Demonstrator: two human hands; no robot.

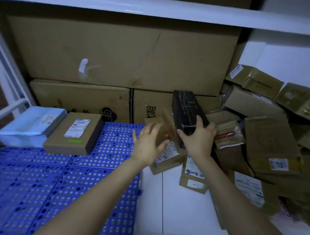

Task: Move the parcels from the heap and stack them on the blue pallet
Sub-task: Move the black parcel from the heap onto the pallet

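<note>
A blue perforated pallet point(37, 182) covers the floor at the left. At its far edge lie a flat brown box with a white label point(73, 133) and a pale blue padded parcel point(30, 126). The heap of brown parcels point(268, 142) fills the right side. A long black box point(187, 108) lies tilted at the heap's left edge. My right hand point(199, 138) rests on the black box's near end, fingers spread around it. My left hand point(147, 144) hovers open just left of it, in front of a small brown parcel point(166, 154).
Large cardboard cartons point(118, 55) stand stacked against the back under a white shelf point(157, 6). A white metal frame point(8, 94) borders the left. White floor tiles point(172, 209) show between the pallet and the heap.
</note>
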